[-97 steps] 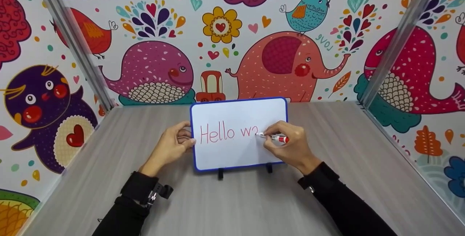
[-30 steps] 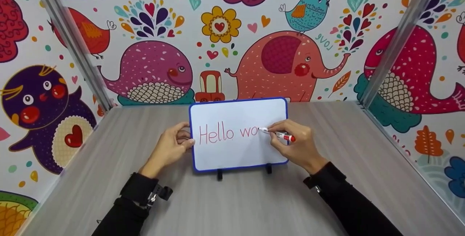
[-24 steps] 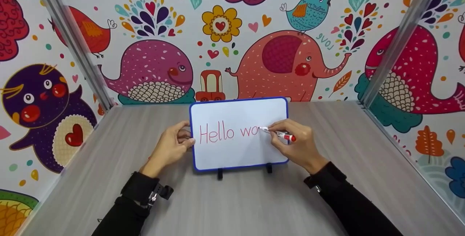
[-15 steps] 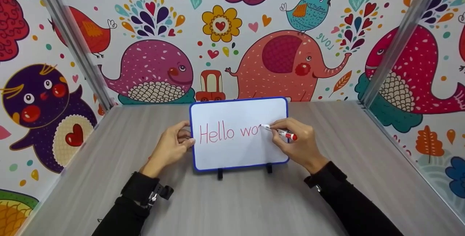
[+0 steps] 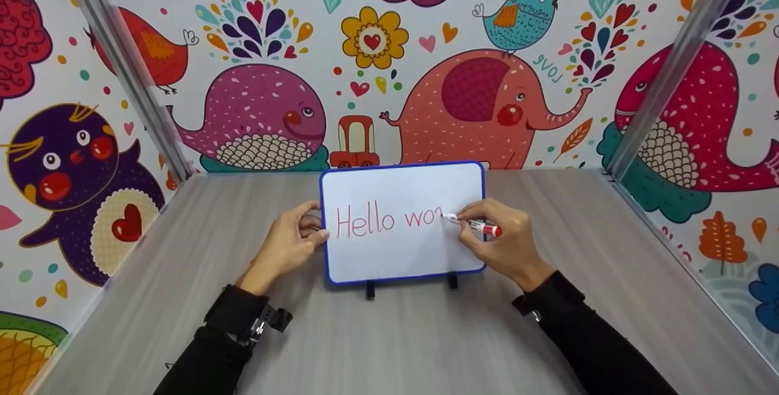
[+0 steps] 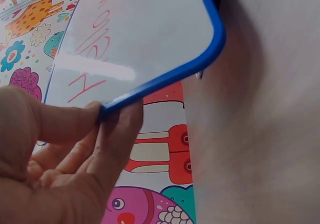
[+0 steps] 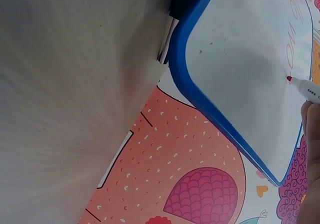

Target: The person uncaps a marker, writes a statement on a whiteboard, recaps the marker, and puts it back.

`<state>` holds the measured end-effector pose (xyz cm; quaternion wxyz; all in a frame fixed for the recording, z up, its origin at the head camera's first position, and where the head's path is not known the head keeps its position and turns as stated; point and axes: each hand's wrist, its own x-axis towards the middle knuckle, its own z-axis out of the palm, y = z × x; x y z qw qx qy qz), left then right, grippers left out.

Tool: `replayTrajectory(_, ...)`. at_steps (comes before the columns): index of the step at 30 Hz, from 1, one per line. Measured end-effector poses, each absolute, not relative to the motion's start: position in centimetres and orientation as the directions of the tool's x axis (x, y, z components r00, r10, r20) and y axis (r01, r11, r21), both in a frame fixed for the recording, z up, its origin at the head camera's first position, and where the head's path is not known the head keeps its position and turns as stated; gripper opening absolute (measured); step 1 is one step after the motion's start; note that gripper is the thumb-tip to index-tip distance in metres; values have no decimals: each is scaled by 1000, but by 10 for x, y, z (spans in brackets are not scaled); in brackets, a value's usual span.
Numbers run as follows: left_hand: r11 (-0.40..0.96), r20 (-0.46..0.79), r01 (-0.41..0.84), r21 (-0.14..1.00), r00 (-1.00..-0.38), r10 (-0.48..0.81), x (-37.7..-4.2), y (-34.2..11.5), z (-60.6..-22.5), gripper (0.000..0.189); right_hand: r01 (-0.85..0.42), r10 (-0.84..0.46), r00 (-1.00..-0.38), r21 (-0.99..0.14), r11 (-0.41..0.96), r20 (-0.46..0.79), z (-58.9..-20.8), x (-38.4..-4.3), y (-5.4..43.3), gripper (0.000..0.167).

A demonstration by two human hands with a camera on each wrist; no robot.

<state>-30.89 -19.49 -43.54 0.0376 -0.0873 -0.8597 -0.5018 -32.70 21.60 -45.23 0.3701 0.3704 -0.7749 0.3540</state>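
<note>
A blue-framed whiteboard (image 5: pixel 389 261) leans back on the table, with "Hello wo" and the start of another letter in red across it. My left hand (image 5: pixel 289 243) pinches its left edge, thumb on the front and fingers behind, as the left wrist view (image 6: pixel 75 149) also shows. Between thumb and fingertips my right hand (image 5: pixel 502 240) holds a white marker (image 5: pixel 481 226) with a red end. In the right wrist view the marker's red tip (image 7: pixel 289 79) is right at the board's surface, beside the last letter; only part of that hand shows there.
Two black stand feet (image 5: pixel 370 290) stick out under the board's lower edge. The grey wood-grain table (image 5: pixel 401 346) runs back to walls with cartoon animals (image 5: pixel 462 109). Metal posts (image 5: pixel 122 72) stand at the back corners.
The marker has moved rightward with my right hand, closing the "o" and adding strokes of a letter after it. My left hand keeps its hold on the board's edge.
</note>
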Motion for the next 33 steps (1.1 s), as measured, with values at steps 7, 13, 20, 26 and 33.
replayTrajectory(7, 459, 174, 214, 862, -976, 127, -310, -194, -437, 50, -838, -317, -465, -296, 457, 827, -453, -326, 217, 18)
replayTrajectory(13, 467, 181, 220, 856, -975, 127, -311, -195, -437, 50, -837, -331, -479, -309, 451, 813, -453, -325, 218, 12)
replayTrajectory(20, 461, 170, 211, 862, -977, 128, -310, -195, -436, 50, -835, -323, -480, -313, 452, 815, -453, -324, 216, 20)
replayTrajectory(26, 456, 162, 207, 865, -977, 135, -311, -196, -436, 49, -835, -318, -476, -308, 456, 820, -453, -325, 216, 23)
replayTrajectory(33, 453, 171, 218, 865, -975, 143, -311, -196, -437, 50, -825, -291, -465, -291, 484, 836, -452, -326, 217, 21)
